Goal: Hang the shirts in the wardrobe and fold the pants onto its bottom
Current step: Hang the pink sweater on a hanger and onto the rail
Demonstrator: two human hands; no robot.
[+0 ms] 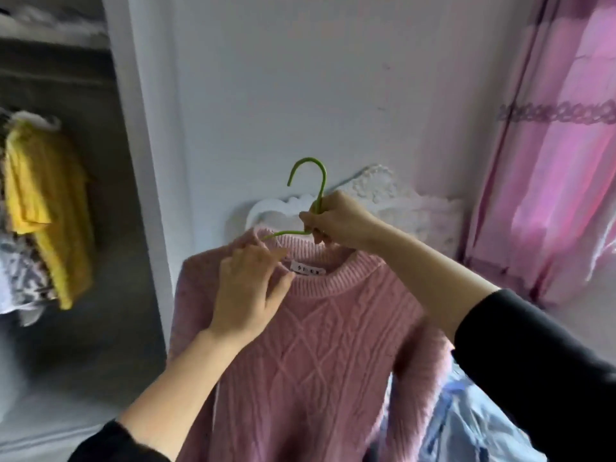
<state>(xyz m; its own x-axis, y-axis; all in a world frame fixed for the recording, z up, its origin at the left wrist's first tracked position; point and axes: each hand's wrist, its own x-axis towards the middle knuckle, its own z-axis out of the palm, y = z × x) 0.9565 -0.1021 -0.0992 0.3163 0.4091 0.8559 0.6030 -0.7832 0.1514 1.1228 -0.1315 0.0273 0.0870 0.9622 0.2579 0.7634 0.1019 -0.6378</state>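
Currently right hand (336, 221) grips thin green wire hanger (322, 188) below its upturned hook, left hand (246, 288) pinches collar of pink cable-knit sweater (326, 345) draped mid-frame; open wardrobe (110, 295) lies leftward, nearer left hand.

A home bedroom: pink curtain (560, 181); open wardrobe (83, 228) holding hung clothes (46, 208).

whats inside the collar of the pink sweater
The green hanger's arm enters the pink sweater's collar near a white label; its shoulders are hidden under the knit.
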